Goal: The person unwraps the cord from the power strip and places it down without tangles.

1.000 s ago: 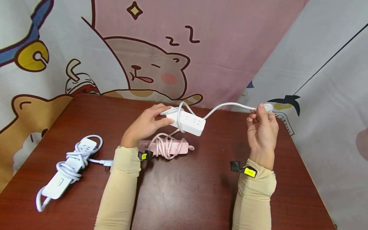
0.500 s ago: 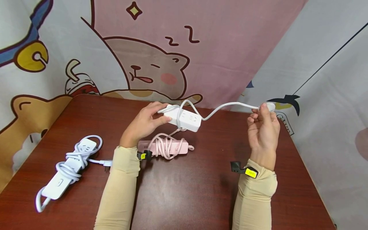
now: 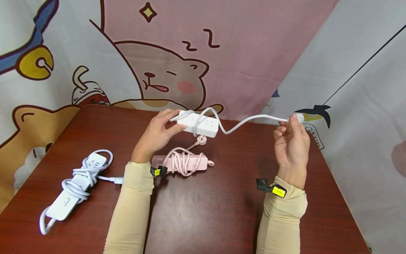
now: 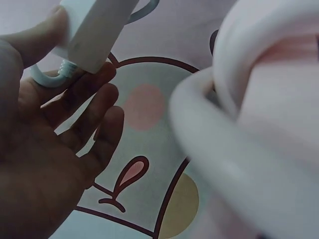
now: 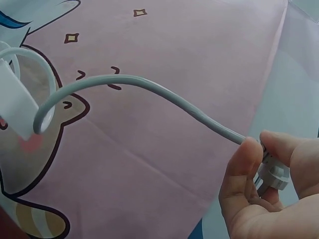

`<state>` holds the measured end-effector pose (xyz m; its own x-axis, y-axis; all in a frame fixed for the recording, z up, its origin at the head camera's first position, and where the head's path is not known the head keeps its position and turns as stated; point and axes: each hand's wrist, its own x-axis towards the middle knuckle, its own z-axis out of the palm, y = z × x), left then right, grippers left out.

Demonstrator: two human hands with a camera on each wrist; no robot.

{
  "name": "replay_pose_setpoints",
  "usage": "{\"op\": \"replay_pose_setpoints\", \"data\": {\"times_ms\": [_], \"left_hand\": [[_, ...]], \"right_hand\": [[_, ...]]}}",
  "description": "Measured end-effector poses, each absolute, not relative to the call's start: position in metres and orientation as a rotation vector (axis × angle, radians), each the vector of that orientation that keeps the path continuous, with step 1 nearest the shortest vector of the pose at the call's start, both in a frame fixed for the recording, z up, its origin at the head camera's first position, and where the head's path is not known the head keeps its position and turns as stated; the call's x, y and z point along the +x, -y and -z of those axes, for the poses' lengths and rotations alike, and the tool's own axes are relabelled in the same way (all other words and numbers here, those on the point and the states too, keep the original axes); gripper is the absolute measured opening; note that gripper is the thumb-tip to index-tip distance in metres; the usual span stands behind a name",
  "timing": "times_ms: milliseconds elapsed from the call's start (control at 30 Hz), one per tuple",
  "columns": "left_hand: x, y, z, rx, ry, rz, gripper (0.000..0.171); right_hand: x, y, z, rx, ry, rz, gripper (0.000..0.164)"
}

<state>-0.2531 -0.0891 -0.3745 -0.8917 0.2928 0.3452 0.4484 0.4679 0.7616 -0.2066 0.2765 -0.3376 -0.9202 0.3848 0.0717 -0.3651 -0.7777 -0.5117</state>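
My left hand (image 3: pixel 155 132) grips one end of a white power strip (image 3: pixel 207 126) between thumb and fingers, holding it up above the table. Part of its white cord (image 3: pixel 250 117) loops around the strip, and the rest stretches across to the right. At that far end my right hand (image 3: pixel 291 144) pinches the plug (image 5: pixel 274 175) with thumb and fingertips. In the left wrist view the strip's end (image 4: pixel 92 45) shows between thumb and fingers, with the cord's ribbed collar (image 4: pixel 67 68) below it.
A pink power strip (image 3: pixel 202 163) wrapped in its cord lies on the brown table (image 3: pixel 206 211), its round plug (image 3: pixel 201 140) behind it. Another white power strip (image 3: pixel 61 204), also cord-wrapped, lies at the left. A cartoon-print curtain (image 3: pixel 247 53) hangs behind the table.
The left hand has moved slightly left and up with the white power strip, and the pink plug now shows below it. The right hand has shifted slightly right with the plug.
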Motion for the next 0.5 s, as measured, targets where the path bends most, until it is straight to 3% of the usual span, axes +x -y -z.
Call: {"op": "replay_pose_setpoints", "data": {"times_ms": [500], "left_hand": [[-0.2515,0.0915,0.3721,-0.617,2.348,1.591,0.052]], "right_hand": [[-0.2091,-0.2850,0.3459,-0.209,0.956,-2.654,0.013]]}}
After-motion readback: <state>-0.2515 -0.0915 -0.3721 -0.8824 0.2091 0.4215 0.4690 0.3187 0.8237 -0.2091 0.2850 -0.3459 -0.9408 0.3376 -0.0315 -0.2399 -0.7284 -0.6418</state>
